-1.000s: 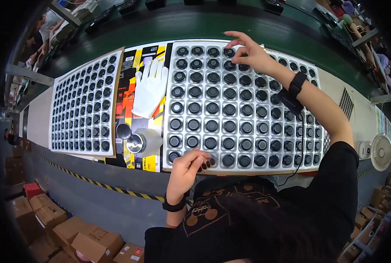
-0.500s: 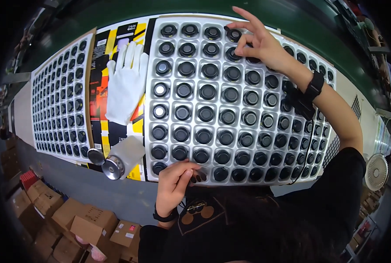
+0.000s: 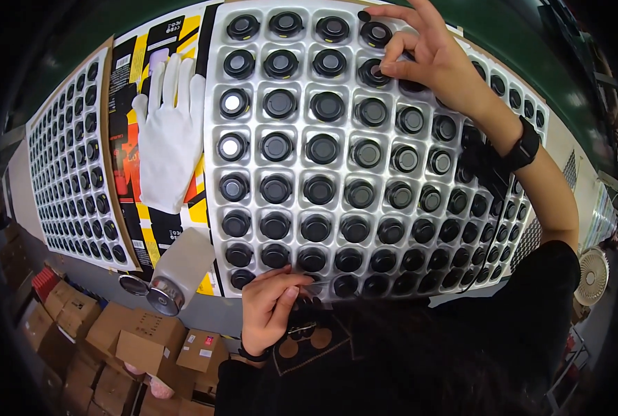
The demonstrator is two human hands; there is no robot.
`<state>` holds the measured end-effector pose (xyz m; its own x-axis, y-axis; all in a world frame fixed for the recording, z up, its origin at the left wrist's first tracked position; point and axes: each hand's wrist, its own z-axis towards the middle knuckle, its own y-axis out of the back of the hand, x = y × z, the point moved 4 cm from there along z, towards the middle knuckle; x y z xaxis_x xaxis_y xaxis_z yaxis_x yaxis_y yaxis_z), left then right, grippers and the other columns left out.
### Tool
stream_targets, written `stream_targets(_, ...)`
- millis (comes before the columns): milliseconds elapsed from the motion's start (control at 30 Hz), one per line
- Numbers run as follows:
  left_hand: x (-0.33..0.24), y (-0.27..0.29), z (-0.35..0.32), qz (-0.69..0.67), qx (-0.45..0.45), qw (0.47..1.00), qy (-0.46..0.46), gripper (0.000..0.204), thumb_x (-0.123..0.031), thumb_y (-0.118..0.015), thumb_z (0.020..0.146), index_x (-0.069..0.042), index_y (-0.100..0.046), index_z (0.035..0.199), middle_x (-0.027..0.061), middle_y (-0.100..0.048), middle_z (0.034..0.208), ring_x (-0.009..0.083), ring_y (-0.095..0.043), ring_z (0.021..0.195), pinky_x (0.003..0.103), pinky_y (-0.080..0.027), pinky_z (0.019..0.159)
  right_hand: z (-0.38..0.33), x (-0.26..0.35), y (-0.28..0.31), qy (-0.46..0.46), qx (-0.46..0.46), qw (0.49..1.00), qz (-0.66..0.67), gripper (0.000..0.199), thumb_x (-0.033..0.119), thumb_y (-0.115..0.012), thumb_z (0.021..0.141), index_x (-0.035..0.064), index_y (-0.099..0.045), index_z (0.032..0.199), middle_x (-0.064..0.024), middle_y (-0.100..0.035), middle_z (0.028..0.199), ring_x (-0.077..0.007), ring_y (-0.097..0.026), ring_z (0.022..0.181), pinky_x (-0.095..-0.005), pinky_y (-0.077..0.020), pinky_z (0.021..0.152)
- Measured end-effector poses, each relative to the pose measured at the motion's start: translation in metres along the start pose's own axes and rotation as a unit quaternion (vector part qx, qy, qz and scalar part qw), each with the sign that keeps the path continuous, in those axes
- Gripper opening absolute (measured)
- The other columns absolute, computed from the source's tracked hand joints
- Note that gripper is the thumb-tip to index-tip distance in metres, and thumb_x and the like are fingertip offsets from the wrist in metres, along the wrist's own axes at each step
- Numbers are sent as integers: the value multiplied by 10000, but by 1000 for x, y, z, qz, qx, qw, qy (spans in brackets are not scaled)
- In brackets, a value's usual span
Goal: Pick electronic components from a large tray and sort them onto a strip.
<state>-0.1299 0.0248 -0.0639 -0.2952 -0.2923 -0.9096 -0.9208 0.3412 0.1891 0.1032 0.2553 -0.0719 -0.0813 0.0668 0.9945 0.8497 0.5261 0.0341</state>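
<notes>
Below me a white moulded tray (image 3: 298, 82) holds rows of black round lens-like parts (image 3: 325, 148), one to a pocket. Over its far rows is my right hand (image 3: 444, 62), a small black disc (image 3: 364, 15) at one fingertip. Its thumb and another finger come together at the edge of a round part (image 3: 373, 71); whether they pinch anything there is hidden. At the tray's near left edge, my left hand (image 3: 271, 308) has thumb and fingers closed on a clear strip (image 3: 314, 288) with dark dots, partly hidden against my black top.
Left of the tray lie a white glove (image 3: 170, 139) and a whitish bottle with a metal top (image 3: 187, 260), on printed black-and-yellow card (image 3: 125, 114). A second filled tray (image 3: 66, 159) stands farther left. Cardboard boxes (image 3: 146, 336) sit on the floor; a fan (image 3: 592, 277) is at right.
My view has shifted, so the tray looks larger and nearer. The disc at my right fingertip sits slightly farther from the round part below it. My left hand keeps its grip on the strip.
</notes>
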Motion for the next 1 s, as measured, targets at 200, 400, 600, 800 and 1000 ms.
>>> stream_targets(200,0,1,2,15,6,1000,-20,148,-47,-511,815,-34,-639,888,61,-628,630,238,-630,635,365,-461,842,-1,3,-2,5,3,1000,-11,927,-156,-560,767,165,1,1431,-150,-326,1276,-116,-528,774,-240,-472,747)
stream_targets(400,1,1,3,13,8,1000,-21,145,-43,-515,810,-32,-638,888,57,-623,610,232,-624,615,359,-464,827,-2,2,-3,1,-6,999,-42,905,-164,-560,758,140,-41,1434,-146,-314,1297,-120,-523,775,-241,-457,751)
stream_targets(600,-3,0,4,9,6,1000,-15,136,-44,-521,810,-29,-636,880,58,-621,608,232,-620,607,357,-466,817,8,1,-4,340,26,888,-308,869,-173,-584,713,92,-156,1422,-129,-369,1259,-117,-520,790,-234,-432,748)
stream_targets(800,-2,2,3,25,-5,999,-36,134,-46,-524,809,-31,-639,875,59,-618,607,236,-620,606,354,-474,803,3,16,-7,37,-56,997,-33,754,-132,-591,742,63,-242,1382,-94,-521,1058,-106,-529,798,-231,-424,768)
stream_targets(1000,-2,2,5,29,-4,999,-38,142,-47,-520,806,-36,-642,880,61,-614,609,239,-619,606,358,-480,797,20,11,-15,-70,-13,997,31,522,-65,-614,782,30,-366,1231,-33,-578,797,-99,-555,782,-240,-410,816)
